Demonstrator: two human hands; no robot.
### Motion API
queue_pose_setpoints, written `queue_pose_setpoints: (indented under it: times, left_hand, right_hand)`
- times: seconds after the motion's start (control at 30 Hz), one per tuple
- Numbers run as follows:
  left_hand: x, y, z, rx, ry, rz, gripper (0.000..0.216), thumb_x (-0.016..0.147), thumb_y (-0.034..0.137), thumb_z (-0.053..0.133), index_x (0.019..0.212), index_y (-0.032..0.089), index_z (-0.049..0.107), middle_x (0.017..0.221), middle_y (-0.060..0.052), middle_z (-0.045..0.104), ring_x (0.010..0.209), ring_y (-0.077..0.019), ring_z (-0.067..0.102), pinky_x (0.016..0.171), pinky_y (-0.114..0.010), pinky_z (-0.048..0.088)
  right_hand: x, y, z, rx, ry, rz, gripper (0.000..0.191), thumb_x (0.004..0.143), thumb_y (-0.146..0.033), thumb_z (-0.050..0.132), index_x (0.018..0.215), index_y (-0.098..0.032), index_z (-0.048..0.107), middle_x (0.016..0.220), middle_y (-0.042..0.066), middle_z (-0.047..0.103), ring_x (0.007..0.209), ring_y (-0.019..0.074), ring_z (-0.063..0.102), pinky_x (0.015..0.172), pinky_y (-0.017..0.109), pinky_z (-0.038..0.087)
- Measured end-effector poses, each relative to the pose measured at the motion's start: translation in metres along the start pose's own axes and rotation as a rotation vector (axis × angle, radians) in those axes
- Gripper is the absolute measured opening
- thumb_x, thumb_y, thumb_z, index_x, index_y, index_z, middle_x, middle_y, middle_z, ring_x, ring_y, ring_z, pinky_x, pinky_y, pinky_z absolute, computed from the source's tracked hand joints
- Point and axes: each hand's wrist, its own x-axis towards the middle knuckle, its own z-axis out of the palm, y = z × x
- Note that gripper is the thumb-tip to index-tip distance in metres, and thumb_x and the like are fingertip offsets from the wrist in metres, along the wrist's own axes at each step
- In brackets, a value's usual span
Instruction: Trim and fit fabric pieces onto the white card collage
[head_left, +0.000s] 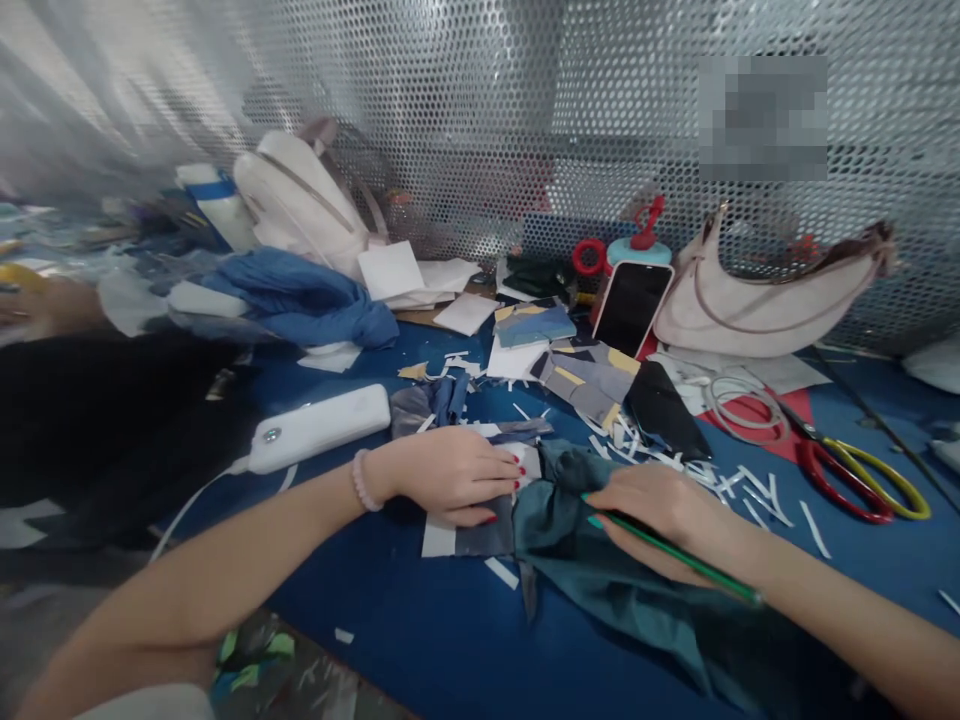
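Observation:
My left hand (454,475) lies with fingers stretched over a small grey and white piece (480,540), pressing it against the table. Its red-nailed fingertips reach the edge of a dark teal cloth (577,530), which is bunched and creased. In my right hand (667,510) is a slim green pen-like tool (690,560), lying along the palm towards the wrist. The fingers of that hand are closed and rest at the teal cloth. What exactly the tool's tip is like, I cannot make out.
A white power bank (322,428) with a cable lies left. White paper strips (757,495) are scattered right, near red and yellow-handled scissors (847,480). Behind stand a phone (632,305), a pale handbag (757,310) and a backpack (300,210) before a perforated metal screen (465,100).

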Motion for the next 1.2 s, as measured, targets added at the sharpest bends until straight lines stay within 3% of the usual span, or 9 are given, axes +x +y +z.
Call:
queue_pose_setpoints:
  times: [0.13, 0.23, 0.4, 0.6, 0.83, 1.0, 1.2]
  left_hand:
    - [0.001, 0.002, 0.001, 0.032, -0.024, -0.018, 0.036, 0.102, 0.028, 0.044, 0.108, 0.010, 0.074, 0.103, -0.018, 0.078, 0.104, -0.0240, 0.073, 0.091, -0.033, 0.059]
    - [0.004, 0.005, 0.001, 0.040, -0.054, -0.063, 0.031, 0.101, 0.027, 0.047, 0.104, 0.014, 0.074, 0.103, -0.016, 0.078, 0.100, -0.0229, 0.074, 0.087, -0.032, 0.059]
    - [0.007, 0.006, 0.003, 0.032, -0.079, -0.207, 0.029, 0.099, 0.025, 0.045, 0.102, 0.017, 0.073, 0.103, -0.013, 0.077, 0.096, -0.0223, 0.072, 0.081, -0.033, 0.058]
    - [0.009, 0.007, 0.004, 0.067, -0.079, -0.474, 0.039, 0.096, 0.034, 0.050, 0.123, 0.011, 0.067, 0.125, -0.020, 0.069, 0.117, -0.0301, 0.063, 0.093, -0.040, 0.053]
    - [0.010, 0.012, -0.001, 0.041, -0.141, -0.732, 0.056, 0.095, 0.047, 0.052, 0.133, 0.009, 0.062, 0.126, -0.022, 0.064, 0.112, -0.0359, 0.062, 0.095, -0.046, 0.044]
    - [0.005, 0.006, -0.004, -0.081, -0.128, -0.873, 0.065, 0.087, 0.056, 0.061, 0.135, 0.012, 0.059, 0.122, -0.019, 0.064, 0.110, -0.0348, 0.060, 0.096, -0.044, 0.042]
    - [-0.003, -0.002, -0.005, -0.295, -0.021, -1.006, 0.081, 0.073, 0.055, 0.076, 0.137, 0.012, 0.054, 0.116, -0.014, 0.065, 0.100, -0.0282, 0.065, 0.085, -0.036, 0.051]
  right_hand:
    - [-0.025, -0.032, 0.004, -0.183, -0.073, -0.029, 0.029, 0.096, -0.008, 0.039, 0.081, -0.018, 0.062, 0.063, 0.002, 0.057, 0.056, 0.0159, 0.048, 0.055, 0.029, 0.033]
    - [-0.046, -0.054, 0.010, -0.198, -0.028, -0.036, 0.034, 0.092, -0.001, 0.039, 0.069, -0.020, 0.055, 0.062, 0.002, 0.053, 0.058, 0.0154, 0.045, 0.057, 0.030, 0.029]
    - [-0.067, -0.075, 0.023, -0.340, 0.000, -0.068, 0.033, 0.091, 0.000, 0.040, 0.069, -0.019, 0.056, 0.063, 0.002, 0.054, 0.059, 0.0169, 0.043, 0.058, 0.031, 0.028]
    - [-0.063, -0.073, 0.029, -0.353, -0.027, -0.043, 0.029, 0.089, -0.003, 0.040, 0.077, -0.018, 0.061, 0.061, 0.002, 0.054, 0.057, 0.0176, 0.046, 0.055, 0.032, 0.029]
    - [-0.060, -0.069, 0.031, -0.365, 0.043, 0.036, 0.031, 0.102, -0.016, 0.039, 0.079, -0.019, 0.060, 0.063, 0.001, 0.057, 0.057, 0.0162, 0.052, 0.057, 0.029, 0.034]
    - [-0.057, -0.066, 0.024, -0.402, 0.052, 0.061, 0.038, 0.104, -0.013, 0.033, 0.078, -0.020, 0.059, 0.062, 0.000, 0.057, 0.055, 0.0155, 0.053, 0.054, 0.028, 0.036]
    - [-0.048, -0.056, 0.005, -0.329, 0.156, 0.146, 0.026, 0.105, -0.016, 0.038, 0.088, -0.022, 0.057, 0.071, 0.002, 0.062, 0.059, 0.0136, 0.058, 0.055, 0.023, 0.043]
